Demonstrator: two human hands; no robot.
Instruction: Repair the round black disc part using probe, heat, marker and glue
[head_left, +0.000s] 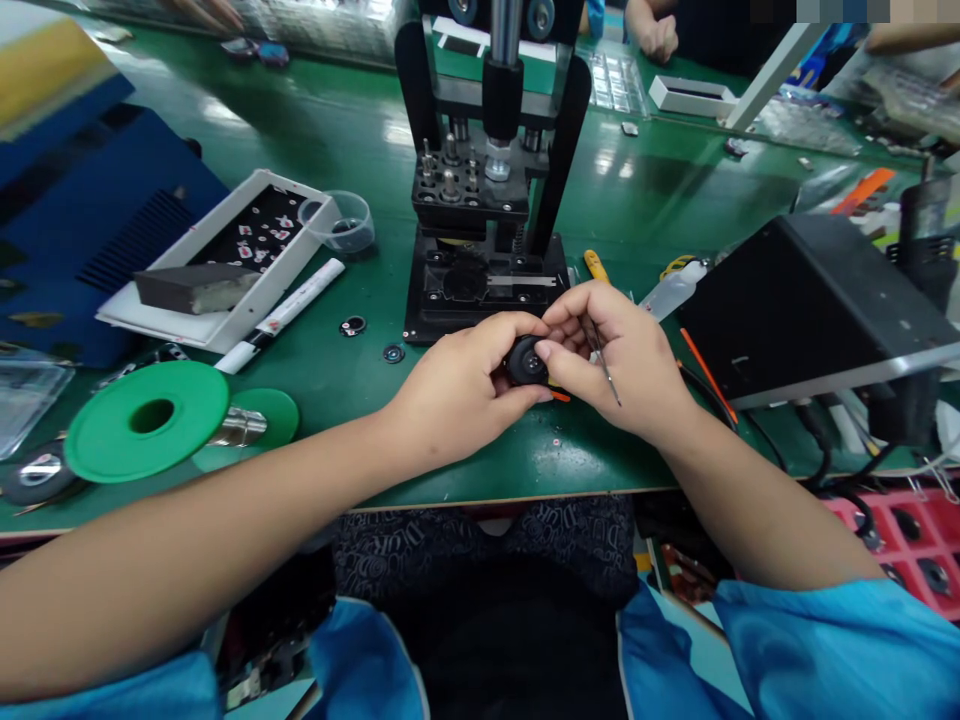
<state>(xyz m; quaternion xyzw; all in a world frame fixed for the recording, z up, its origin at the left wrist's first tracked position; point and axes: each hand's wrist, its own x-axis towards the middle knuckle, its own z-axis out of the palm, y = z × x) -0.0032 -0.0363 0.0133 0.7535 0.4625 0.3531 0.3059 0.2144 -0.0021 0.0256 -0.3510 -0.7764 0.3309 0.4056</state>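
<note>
Over the front of the bench, my left hand (pixel 457 385) grips a small round black part (pixel 527 360) between thumb and fingers. It looks like a watch-sized casing with small light marks on its face. My right hand (pixel 619 360) is closed, its thumb pressing on the part's right edge. A pair of thin metal tweezers (pixel 606 370) is tucked in the right fingers, tip pointing down. Just beyond the hands stands a black press (pixel 486 290). Left of it, a black ring-shaped piece (pixel 352 326) and a small round disc (pixel 394 353) lie on the bench.
To the left are a green solder spool (pixel 112 430), a white marker (pixel 300 300), a white tray (pixel 247 325) of small pieces and a clear cup (pixel 352 225). A black box (pixel 810 310) and a clear bottle (pixel 675 290) stand right. Another person's hand (pixel 660 38) is across the bench.
</note>
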